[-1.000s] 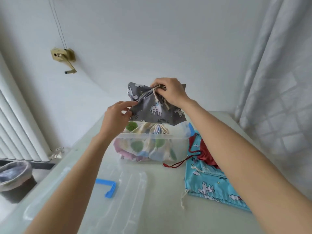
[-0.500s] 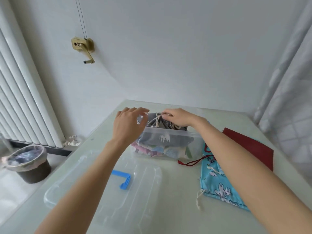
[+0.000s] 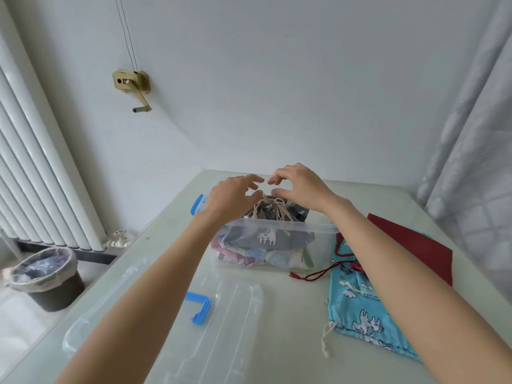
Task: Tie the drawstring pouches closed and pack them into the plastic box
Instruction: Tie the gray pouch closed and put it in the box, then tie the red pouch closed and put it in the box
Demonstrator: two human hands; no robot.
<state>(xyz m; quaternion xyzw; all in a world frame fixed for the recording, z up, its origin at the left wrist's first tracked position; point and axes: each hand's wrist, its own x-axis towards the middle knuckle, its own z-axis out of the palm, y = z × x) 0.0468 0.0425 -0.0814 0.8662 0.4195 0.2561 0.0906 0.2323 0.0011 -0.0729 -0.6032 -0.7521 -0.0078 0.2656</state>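
A grey drawstring pouch [image 3: 273, 236] with white animal print lies on top inside the clear plastic box [image 3: 318, 230], its cream cords bunched at the tied mouth. Other pale patterned pouches [image 3: 266, 257] lie beneath it. My left hand [image 3: 231, 199] and my right hand [image 3: 300, 188] hover just above the pouch's mouth, fingers loosely curved and holding nothing. On the table to the right lies a blue pouch [image 3: 368, 320] with white animals, partly under my right forearm, and a dark red pouch [image 3: 415, 245] with a red cord.
The box's clear lid [image 3: 171, 328] with a blue clip lies on the glass table [image 3: 291, 342] in front. A lined waste bin [image 3: 45, 277] stands on the floor at left by a white radiator [image 3: 41, 189]. A curtain [image 3: 476, 134] hangs at right.
The grey pouch went from being held up in both hands down into the box. Both hands have let go of it and lifted slightly above it.
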